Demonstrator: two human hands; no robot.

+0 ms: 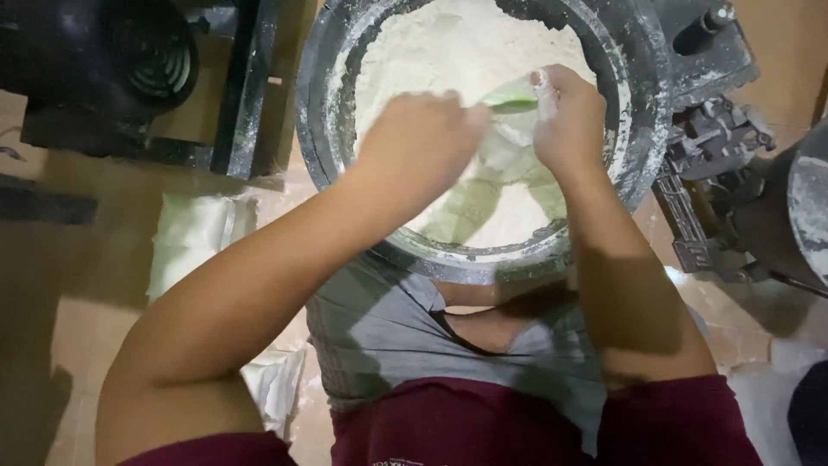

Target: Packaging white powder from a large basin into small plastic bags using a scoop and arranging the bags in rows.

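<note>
A large round metal bowl (pixel 642 129) dusted white holds a heap of flour (pixel 448 52). Both my hands are over it. My left hand (pixel 418 142) and my right hand (pixel 565 116) are closed on a thin translucent plastic bag (pixel 509 147) with a green rim (pixel 513 105), which hangs between them above the flour. Flour coats the fingers of my right hand. What is inside the bag is hard to tell.
A black machine with a coiled part (pixel 129 60) stands at the upper left. Grey metal machinery (pixel 707 147) and another floured round vessel (pixel 806 207) are on the right. White sacks (pixel 194 237) lie on the floor at the left.
</note>
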